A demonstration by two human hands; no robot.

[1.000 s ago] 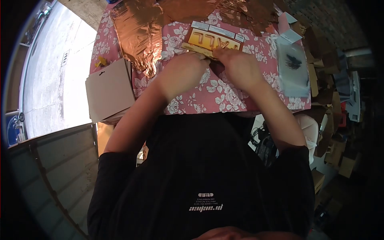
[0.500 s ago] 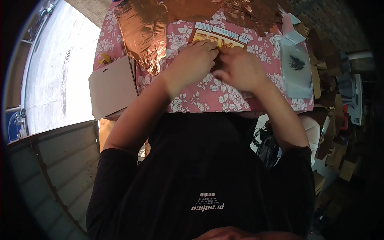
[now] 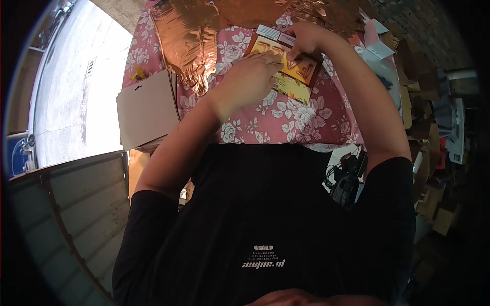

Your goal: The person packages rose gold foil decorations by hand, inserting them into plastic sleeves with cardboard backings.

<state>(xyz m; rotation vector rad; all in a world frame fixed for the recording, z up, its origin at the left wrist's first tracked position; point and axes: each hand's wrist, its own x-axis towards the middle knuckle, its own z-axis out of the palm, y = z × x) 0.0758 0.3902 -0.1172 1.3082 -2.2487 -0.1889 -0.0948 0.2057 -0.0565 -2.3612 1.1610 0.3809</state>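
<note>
A printed card (image 3: 293, 93) with large orange balloon-like letters lies at an angle on the floral tablecloth. My left hand (image 3: 251, 76) rests over its left part, fingers stretched out and lying on it. At its upper edge is my right hand (image 3: 309, 40), thumb on the card face and fingers bent but apart from the thumb. Part of the print is hidden under both hands. I cannot make out whether anything small lies beneath the fingers.
The pink floral tablecloth (image 3: 240, 120) covers the table. Copper-coloured foil pieces (image 3: 186, 43) lie along the far side. A stack of grey-brown cards (image 3: 147, 109) stands at the left edge, near a small yellow item (image 3: 138, 73). A folded white box (image 3: 378, 48) and clear plastic bags (image 3: 387, 69) are at the right.
My right hand has moved up and away from my left hand to the card's upper edge. More of the card now shows, including its yellow lower part. My left hand stays nearly in place.
</note>
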